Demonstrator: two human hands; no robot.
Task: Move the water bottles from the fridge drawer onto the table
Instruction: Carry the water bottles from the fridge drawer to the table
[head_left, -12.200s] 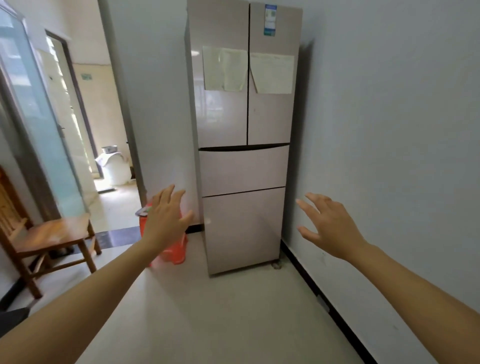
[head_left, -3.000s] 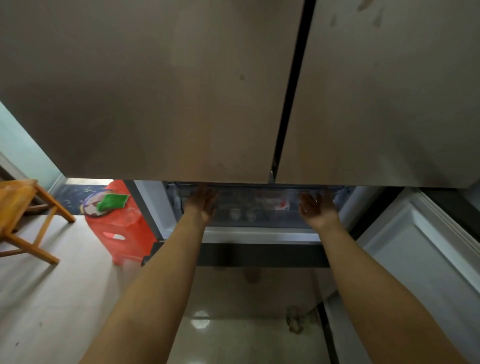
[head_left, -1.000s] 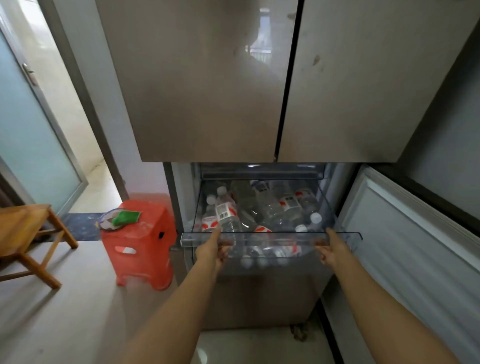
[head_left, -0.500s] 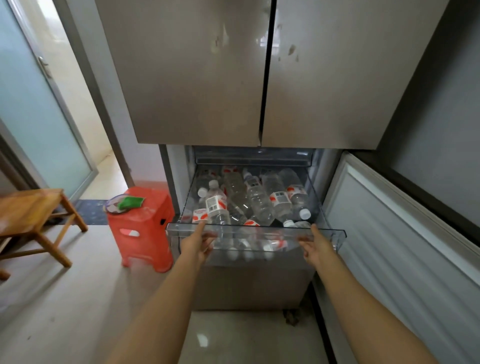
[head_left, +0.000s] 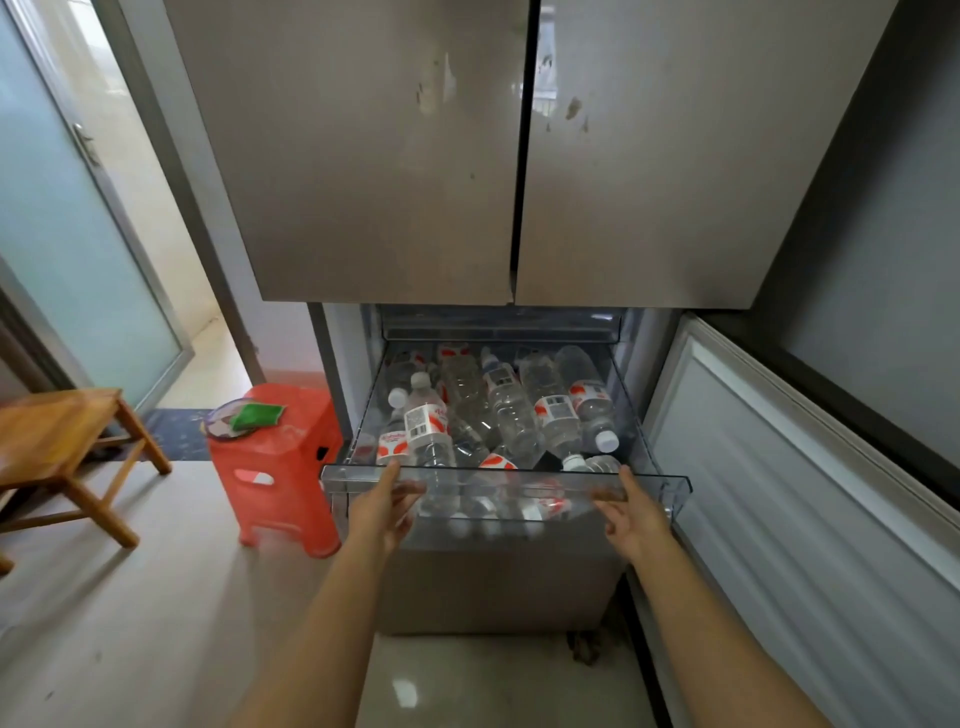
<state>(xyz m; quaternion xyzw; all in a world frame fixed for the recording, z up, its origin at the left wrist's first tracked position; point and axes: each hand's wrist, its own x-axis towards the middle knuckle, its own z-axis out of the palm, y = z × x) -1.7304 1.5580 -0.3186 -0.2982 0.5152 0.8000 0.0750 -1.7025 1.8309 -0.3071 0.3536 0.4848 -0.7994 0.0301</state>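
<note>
Drawer (head_left: 670, 480) touched at its front lip by both hands.
Left hand (head_left: 384, 512) and right hand (head_left: 635, 517) are laid on it with straight fingers; bottles (head_left: 511, 415) are heaped just beyond them.

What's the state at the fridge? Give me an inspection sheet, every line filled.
Surface: wooden table at left, partly in frame.
Job's things: water bottles lie heaped in the pulled-out fridge drawer; none seen outside it.
Clutter: red stool carrying a plate with a green item.
Hands: left hand and right hand touch the drawer's front rim, fingers relaxed.
Cables: nothing seen.
Surroundings: closed upper fridge doors, glass door left, grey wall right.
</note>
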